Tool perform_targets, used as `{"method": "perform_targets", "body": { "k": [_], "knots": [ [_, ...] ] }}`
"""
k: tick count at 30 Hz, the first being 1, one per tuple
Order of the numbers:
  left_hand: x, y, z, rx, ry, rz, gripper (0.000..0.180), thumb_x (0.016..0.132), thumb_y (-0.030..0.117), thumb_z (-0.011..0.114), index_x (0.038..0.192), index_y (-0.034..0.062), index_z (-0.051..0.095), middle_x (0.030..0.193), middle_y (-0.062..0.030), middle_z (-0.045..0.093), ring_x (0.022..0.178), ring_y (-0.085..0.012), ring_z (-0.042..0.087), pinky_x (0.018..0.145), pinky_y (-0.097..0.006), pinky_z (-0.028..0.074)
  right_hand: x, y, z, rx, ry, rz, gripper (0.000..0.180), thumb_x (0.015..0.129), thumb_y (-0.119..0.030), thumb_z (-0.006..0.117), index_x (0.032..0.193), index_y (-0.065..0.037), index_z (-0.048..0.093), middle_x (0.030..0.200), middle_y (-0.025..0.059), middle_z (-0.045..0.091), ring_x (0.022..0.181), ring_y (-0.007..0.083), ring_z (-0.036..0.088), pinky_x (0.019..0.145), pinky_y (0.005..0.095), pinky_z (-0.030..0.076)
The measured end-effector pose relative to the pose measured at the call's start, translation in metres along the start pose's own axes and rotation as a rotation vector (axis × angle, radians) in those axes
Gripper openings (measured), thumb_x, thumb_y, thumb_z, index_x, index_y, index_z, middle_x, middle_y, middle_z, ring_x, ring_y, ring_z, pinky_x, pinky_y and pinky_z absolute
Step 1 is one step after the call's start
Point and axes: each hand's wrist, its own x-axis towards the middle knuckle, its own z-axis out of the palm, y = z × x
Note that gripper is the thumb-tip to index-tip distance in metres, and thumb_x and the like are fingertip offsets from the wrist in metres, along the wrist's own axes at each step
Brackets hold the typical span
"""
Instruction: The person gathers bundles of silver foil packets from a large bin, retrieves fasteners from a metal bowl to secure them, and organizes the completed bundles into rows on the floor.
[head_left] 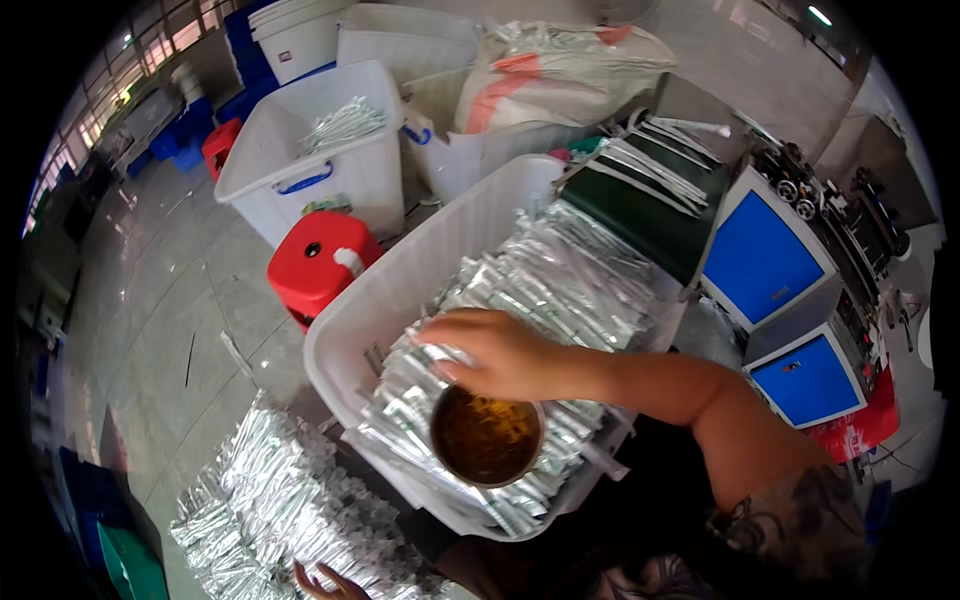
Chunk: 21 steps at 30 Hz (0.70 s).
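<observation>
My right hand [500, 355] reaches across a white plastic bin [345, 320] heaped with thin silver foil sachets [550, 270]. Its fingers curve to the left with a gap to the thumb, and nothing shows held between them. Just below it, touching or nearly touching the hand, a round metal bowl [487, 437] rests on the sachets with yellow-brown bits inside. At the lower edge my left hand [330, 582] has its fingers spread against a big pile of silver sachets [285, 500]; only the fingers show.
A red stool [318, 262] stands beside the bin. Behind it is a white tub [300, 105] with some sachets, and a woven sack [570, 80]. A dark green conveyor belt [640, 205] carrying sachets slopes to the bin. Machine boxes with blue panels [765, 255] stand right.
</observation>
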Motion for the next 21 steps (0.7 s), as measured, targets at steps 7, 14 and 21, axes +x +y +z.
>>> {"method": "perform_targets", "body": {
  "k": [7,14,21],
  "knots": [
    [-0.140,0.161,-0.033,0.101,-0.099,0.083,0.032,0.082,0.019,0.060,0.103,-0.0034,0.051,0.094,-0.0174,0.057,0.078,-0.0260,0.058,0.065,-0.033,0.052,-0.166,0.175,-0.088,-0.725,-0.044,0.637,0.074,0.072,-0.039,0.065,0.125,0.002,0.033,0.129,0.0224,0.033,0.121,0.0348,0.032,0.097,0.0452,0.030],
    [-0.175,0.234,-0.004,0.244,-0.507,0.337,0.043,0.075,0.016,0.063,0.110,-0.0020,0.047,0.105,-0.0195,0.051,0.098,-0.0344,0.049,0.087,-0.044,0.039,-0.159,0.272,-0.104,-0.458,-0.301,1.181,0.108,0.046,-0.050,0.078,0.126,0.005,0.032,0.131,0.0256,0.031,0.122,0.0337,0.033,0.098,0.0405,0.030],
    [-0.184,0.217,0.006,0.303,-0.454,0.478,0.040,0.075,0.025,0.062,0.104,0.0010,0.050,0.102,-0.0160,0.054,0.100,-0.0345,0.047,0.088,-0.045,0.035,-0.165,0.224,-0.066,-0.476,-0.203,0.832,0.059,0.057,-0.015,0.070,0.107,-0.001,0.042,0.097,0.0215,0.055,0.093,0.0339,0.054,0.078,0.0403,0.046]
  ]
}}
